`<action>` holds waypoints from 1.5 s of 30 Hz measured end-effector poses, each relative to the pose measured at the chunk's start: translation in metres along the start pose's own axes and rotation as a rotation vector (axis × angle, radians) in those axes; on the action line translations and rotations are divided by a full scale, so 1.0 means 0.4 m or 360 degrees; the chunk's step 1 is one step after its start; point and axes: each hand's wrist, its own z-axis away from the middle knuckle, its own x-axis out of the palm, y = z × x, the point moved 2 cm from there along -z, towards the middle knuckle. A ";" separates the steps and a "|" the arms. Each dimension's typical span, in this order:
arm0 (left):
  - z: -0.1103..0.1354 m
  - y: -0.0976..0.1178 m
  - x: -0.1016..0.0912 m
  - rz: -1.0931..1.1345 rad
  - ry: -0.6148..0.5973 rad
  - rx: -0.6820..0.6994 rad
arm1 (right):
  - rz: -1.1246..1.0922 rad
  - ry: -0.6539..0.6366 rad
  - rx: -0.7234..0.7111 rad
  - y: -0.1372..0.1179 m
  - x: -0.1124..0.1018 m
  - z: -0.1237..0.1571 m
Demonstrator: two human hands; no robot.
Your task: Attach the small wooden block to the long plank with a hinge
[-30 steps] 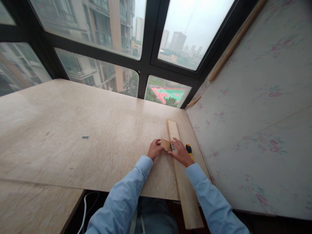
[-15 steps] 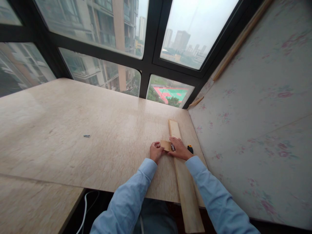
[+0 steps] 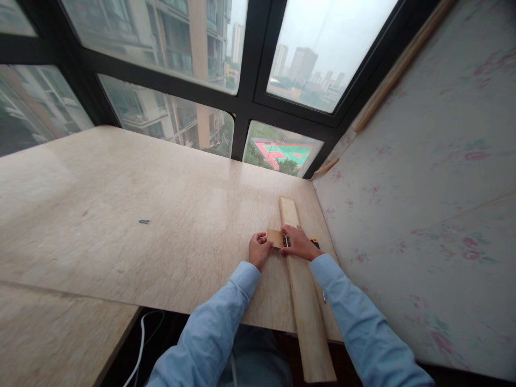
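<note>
The metal hinge (image 3: 286, 241) is at the left side of the long wood board (image 3: 308, 317), which lies near the desk's (image 3: 193, 231) right edge and pokes out past its front edge. The left grip (image 3: 260, 250) is pinched tight on a small flat brown piece (image 3: 274, 237) beside the hinge, and the right grip (image 3: 300, 243) is curled, thumb and fingers around the hinge.

Floral wallpaper (image 3: 423, 204) flanks a dark window frame (image 3: 241, 129).
</note>
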 end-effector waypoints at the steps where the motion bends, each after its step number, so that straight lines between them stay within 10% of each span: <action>1: 0.000 0.001 0.000 0.0003 -0.0009 -0.0005 | -0.0017 0.0003 0.0007 -0.004 -0.003 0.002; 45: 0.038 0.010 -0.010 0.0098 -0.0016 -0.0027 | -0.0263 0.0098 -0.0150 0.039 0.019 0.024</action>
